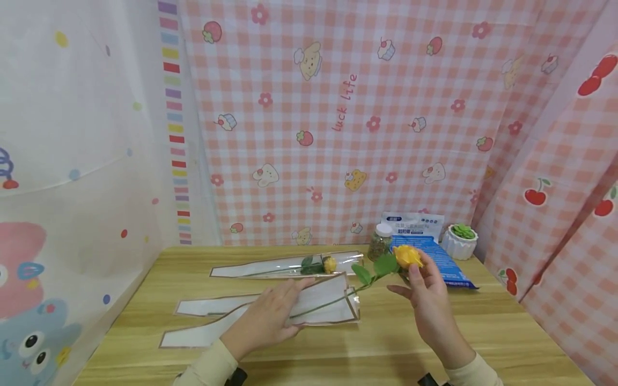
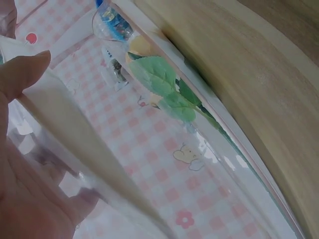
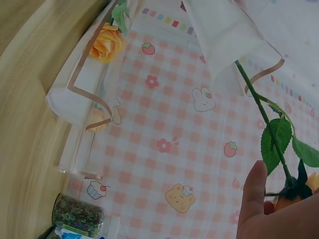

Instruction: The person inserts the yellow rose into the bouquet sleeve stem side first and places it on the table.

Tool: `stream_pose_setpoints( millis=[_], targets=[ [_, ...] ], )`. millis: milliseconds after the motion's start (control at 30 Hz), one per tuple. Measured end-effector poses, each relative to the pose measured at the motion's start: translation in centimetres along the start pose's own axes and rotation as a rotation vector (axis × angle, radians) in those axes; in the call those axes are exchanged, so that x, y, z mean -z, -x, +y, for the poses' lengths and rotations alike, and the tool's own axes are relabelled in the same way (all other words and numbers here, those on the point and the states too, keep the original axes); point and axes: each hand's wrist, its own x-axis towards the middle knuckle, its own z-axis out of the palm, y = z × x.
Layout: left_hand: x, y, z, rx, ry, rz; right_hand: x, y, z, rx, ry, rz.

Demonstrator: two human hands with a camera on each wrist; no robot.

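Note:
My right hand [image 1: 432, 303] holds a yellow artificial rose [image 1: 406, 256] just under its bloom. Its green leaves [image 3: 276, 142] hang outside a white flower sleeve with a brown border and clear front [image 1: 328, 300]. The rose's stem [image 3: 259, 104] runs into the sleeve's open right end. My left hand [image 1: 272, 313] grips the sleeve about its middle; the left wrist view shows the thumb [image 2: 30, 74] over the sleeve's edge and the other fingers below. The sleeve's narrow end points left.
Behind lies another sleeve [image 1: 260, 268] with a yellow rose [image 1: 330, 264] inside. A further sleeve [image 1: 207, 305] lies just behind the held one. At the back right are a lidded jar of granules [image 1: 380, 245], a blue and white bag [image 1: 441, 260] and a potted succulent [image 1: 460, 244].

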Motion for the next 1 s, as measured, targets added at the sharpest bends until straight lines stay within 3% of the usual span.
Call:
stream_pose_setpoints(
  millis=[100, 267, 400, 633, 1000],
  targets=[
    [0.0, 0.0, -0.1, 0.017, 0.012, -0.025, 0.1, 0.0, 0.2, -0.021, 0.066, 0.002],
    [-0.1, 0.1, -0.2, 0.049, 0.034, -0.066, 0.2, 0.1, 0.7, 0.010, 0.143, -0.033],
    [-0.2, 0.0, -0.2, 0.080, 0.063, -0.071, 0.1, 0.4, 1.1, 0.072, 0.211, -0.070],
    [-0.6, 0.0, -0.7, 0.078, 0.101, -0.054, -0.2, 0.7, 1.6, 0.183, 0.319, -0.152],
    [-0.9, 0.0, -0.9, 0.080, 0.124, -0.036, -0.9, 1.3, 2.1, 0.317, 0.366, -0.239]
  ],
)
